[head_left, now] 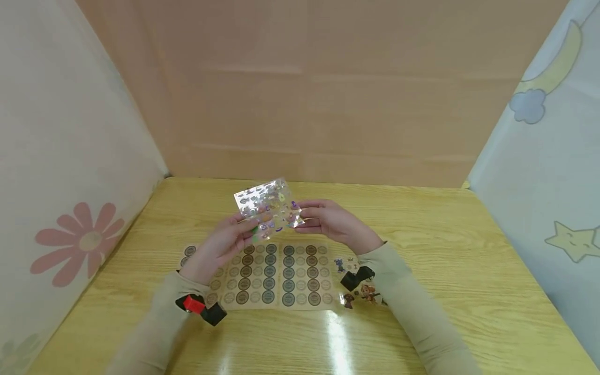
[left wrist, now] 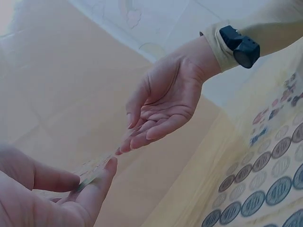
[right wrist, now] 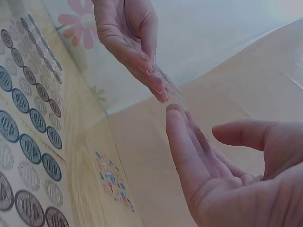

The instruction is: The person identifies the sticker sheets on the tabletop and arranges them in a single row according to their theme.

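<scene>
A clear, shiny sticker sheet (head_left: pixel 267 200) with small colourful stickers is held tilted above the table. My left hand (head_left: pixel 229 237) pinches its lower left edge between thumb and fingers; in the left wrist view the sheet shows nearly edge-on beside the left thumb (left wrist: pixel 57 177). At the sheet's right edge is my right hand (head_left: pixel 330 221), its extended fingers touching the sheet. The right wrist view shows the right thumb (right wrist: pixel 241 134) standing apart from those fingers (right wrist: pixel 182 146). Below both hands lie sheets of round stickers (head_left: pixel 300 276) in brown, grey-blue and pale rows.
Cartoon character stickers (head_left: pixel 367 292) lie right of the round ones, partly under the right sleeve. Another patch of small colourful stickers (right wrist: pixel 113 179) is on the wooden table (head_left: pixel 469 271). A peach back wall (head_left: pixel 304 104) and patterned side walls surround the table. Each wrist wears a small black camera.
</scene>
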A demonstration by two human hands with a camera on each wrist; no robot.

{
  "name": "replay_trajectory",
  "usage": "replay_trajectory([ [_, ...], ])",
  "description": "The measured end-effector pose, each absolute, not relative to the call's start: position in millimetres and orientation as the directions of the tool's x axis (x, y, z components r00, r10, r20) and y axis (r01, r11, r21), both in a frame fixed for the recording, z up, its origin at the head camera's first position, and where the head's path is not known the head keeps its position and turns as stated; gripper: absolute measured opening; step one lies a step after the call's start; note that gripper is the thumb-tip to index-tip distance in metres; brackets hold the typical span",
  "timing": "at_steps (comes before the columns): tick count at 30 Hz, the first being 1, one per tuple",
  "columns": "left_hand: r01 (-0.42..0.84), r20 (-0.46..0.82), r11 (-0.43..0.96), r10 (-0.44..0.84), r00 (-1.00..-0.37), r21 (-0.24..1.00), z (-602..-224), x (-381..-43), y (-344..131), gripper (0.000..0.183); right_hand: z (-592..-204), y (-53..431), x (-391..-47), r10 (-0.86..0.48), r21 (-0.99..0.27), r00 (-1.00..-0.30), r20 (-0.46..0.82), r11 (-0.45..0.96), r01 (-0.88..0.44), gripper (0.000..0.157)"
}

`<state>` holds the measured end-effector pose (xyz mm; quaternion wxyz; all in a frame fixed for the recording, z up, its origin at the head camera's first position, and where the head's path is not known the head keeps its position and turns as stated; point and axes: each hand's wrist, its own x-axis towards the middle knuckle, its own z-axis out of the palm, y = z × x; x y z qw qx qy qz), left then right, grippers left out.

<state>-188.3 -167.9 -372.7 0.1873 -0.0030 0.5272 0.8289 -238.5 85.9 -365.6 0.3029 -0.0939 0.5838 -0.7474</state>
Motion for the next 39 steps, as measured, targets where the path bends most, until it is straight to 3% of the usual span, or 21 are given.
replay_trajectory([
  [7,-0.307,-0.155,-0.309,0.431,-0.889,0.900,-373.3,-181.0,-140.1,0.044,-362.3,111.3,-228.1,-0.533,-0.962,-0.819,-0.212,-0.033,0.270,0.040],
  [16,-0.384,-0.235,-0.306,0.426,-0.874,0.871,-376.6,-171.1,-116.0,0.046,-371.9,155.3,-207.5,-0.485,-0.985,-0.858,-0.165,0.037,0.168,0.039],
  [27,-0.428,-0.203,-0.311,0.555,-0.806,0.849,-377.4,-163.6,-88.9,0.045,-379.9,209.6,-182.4,-0.415,-0.978,-0.888,-0.197,0.019,0.208,0.047],
  [39,-0.488,-0.216,-0.296,0.631,-0.745,0.821,-382.6,-164.1,-48.7,0.044,-386.2,252.4,-162.2,-0.366,-0.987,-0.918,-0.155,0.022,0.157,0.052],
])
